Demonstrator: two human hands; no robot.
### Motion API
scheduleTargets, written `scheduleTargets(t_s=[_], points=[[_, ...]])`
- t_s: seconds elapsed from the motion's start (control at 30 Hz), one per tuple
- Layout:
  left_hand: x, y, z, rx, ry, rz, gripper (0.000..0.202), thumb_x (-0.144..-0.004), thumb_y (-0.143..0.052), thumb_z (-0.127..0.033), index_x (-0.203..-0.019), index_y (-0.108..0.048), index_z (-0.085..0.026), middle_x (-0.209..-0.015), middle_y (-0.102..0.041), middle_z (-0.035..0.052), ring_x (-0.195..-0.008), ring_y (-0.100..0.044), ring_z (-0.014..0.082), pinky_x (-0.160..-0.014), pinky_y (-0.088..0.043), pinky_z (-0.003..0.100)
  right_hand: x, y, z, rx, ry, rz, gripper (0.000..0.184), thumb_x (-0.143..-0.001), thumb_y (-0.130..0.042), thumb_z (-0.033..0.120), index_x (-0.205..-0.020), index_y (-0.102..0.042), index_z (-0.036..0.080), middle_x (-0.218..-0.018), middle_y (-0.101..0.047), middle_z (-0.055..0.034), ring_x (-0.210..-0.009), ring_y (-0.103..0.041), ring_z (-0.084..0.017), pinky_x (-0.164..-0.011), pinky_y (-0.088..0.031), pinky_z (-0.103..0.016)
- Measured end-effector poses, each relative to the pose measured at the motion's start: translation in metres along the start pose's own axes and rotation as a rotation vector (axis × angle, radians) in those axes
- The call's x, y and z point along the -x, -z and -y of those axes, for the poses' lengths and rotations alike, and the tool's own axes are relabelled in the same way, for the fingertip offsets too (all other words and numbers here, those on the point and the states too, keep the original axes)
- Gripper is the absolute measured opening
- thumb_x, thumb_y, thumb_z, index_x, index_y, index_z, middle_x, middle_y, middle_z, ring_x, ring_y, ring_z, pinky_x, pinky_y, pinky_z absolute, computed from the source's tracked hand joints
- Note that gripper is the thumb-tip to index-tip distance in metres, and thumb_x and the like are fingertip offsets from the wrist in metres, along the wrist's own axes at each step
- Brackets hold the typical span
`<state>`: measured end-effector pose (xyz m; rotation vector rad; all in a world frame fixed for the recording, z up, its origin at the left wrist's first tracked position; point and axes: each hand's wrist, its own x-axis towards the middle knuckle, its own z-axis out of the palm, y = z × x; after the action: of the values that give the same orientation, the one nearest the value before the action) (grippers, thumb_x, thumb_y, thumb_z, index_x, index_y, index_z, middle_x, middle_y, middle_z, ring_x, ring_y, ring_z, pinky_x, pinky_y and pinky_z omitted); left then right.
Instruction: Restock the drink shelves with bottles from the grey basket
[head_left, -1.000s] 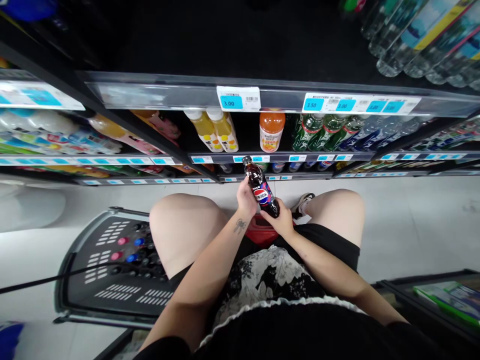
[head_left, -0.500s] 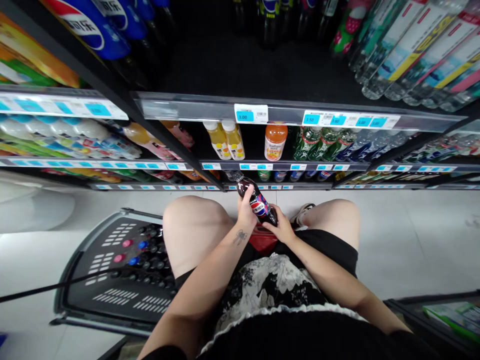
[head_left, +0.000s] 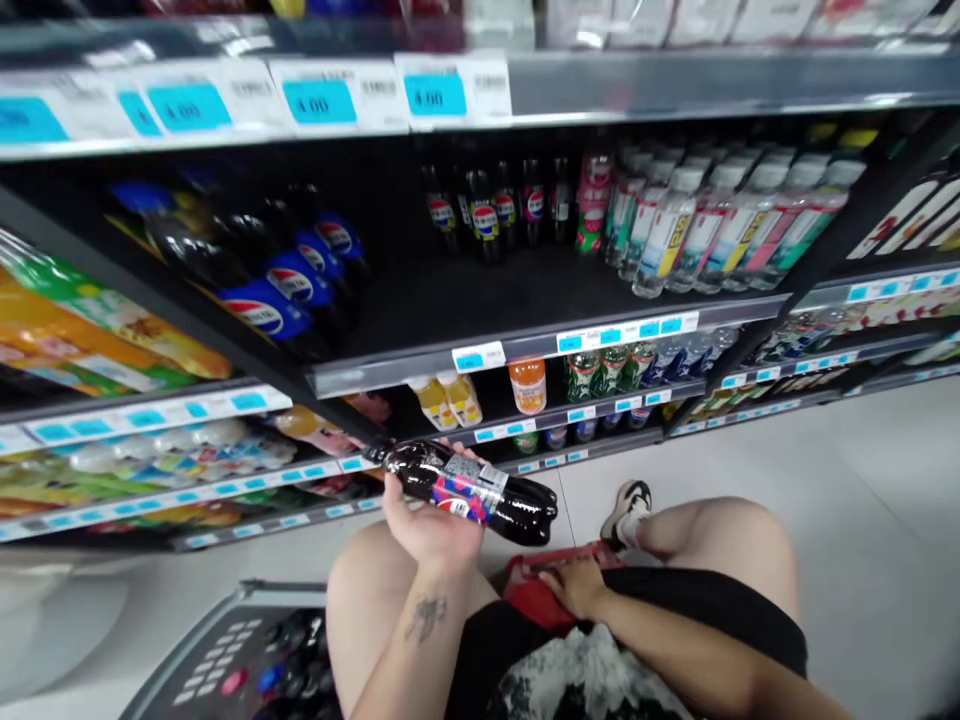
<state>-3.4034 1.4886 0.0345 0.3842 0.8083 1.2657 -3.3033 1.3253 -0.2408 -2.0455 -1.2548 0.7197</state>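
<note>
My left hand (head_left: 431, 520) is closed around a dark cola bottle (head_left: 469, 487) with a red and blue label. The bottle lies almost level in front of the shelves, cap pointing left. My right hand (head_left: 574, 585) rests lower, fingers curled on a red object (head_left: 536, 590) between my knees. I am crouched before a drinks shelf (head_left: 525, 340). Its middle tier has a bare stretch of black shelf board, with cola bottles (head_left: 487, 210) standing at the back.
Blue-labelled cola bottles (head_left: 277, 290) lie at the left of that tier, clear water bottles (head_left: 712, 215) at the right. Juice bottles (head_left: 529, 385) fill the tier below. A dark basket (head_left: 240, 670) of bottles stands on the pale floor at lower left.
The view has tilted up to the higher shelves. My left hand has lifted the bottle and tipped it level. My right hand has let go of it and dropped to the red object.
</note>
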Motion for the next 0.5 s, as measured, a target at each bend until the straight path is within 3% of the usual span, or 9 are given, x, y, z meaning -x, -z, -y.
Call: scheduleTargets(t_s=[0.13, 0.23, 0.4, 0.5], points=[[0.010, -0.046, -0.030, -0.080, -0.158, 0.257, 0.061, -0.075, -0.049, -0.084, -0.097, -0.073, -0.032, -0.094, -0.070, 0.0064, -0.101, -0.066, 0.0281, -0.084, -0.059, 0.042, -0.002, -0.006, 0.009, 0.158, -0.064, 0.125, 0.053, -0.082, -0.043, 0.067, -0.049, -0.025, 0.029, -0.057, -0.059, -0.0144, -0.077, -0.073, -0.048, -0.073, -0.054, -0.061], [0.020, -0.082, -0.042, -0.099, -0.333, 0.347, 0.061, -0.071, -0.054, -0.086, -0.095, -0.073, -0.033, -0.095, -0.067, 0.0062, -0.097, -0.063, 0.0279, -0.081, -0.057, 0.042, -0.005, -0.004, 0.003, 0.202, -0.086, 0.167, 0.052, -0.084, -0.037, 0.065, -0.055, -0.013, 0.029, -0.065, -0.065, -0.0185, -0.083, -0.073, -0.048, -0.073, -0.055, -0.059], [0.009, -0.123, -0.032, -0.167, -0.764, 0.363, 0.058, -0.069, -0.054, -0.083, -0.093, -0.071, -0.033, -0.090, -0.059, 0.0056, -0.088, -0.062, 0.0274, -0.080, -0.056, 0.045, -0.006, 0.002, -0.016, 0.269, -0.154, 0.148, 0.045, -0.083, -0.041, 0.054, -0.058, -0.013, 0.029, -0.075, -0.067, -0.0213, -0.092, -0.074, -0.044, -0.081, -0.054, -0.058], [-0.019, -0.133, -0.019, -0.217, -1.039, 0.343, 0.069, -0.061, -0.055, -0.087, -0.098, -0.065, -0.030, -0.100, -0.060, 0.0067, -0.101, -0.064, 0.0323, -0.081, -0.057, 0.047, -0.011, 0.015, -0.009, 0.231, -0.174, 0.089, 0.042, -0.079, -0.053, 0.052, -0.056, -0.029, 0.027, -0.077, -0.066, -0.0188, -0.088, -0.074, -0.040, -0.079, -0.055, -0.053]])
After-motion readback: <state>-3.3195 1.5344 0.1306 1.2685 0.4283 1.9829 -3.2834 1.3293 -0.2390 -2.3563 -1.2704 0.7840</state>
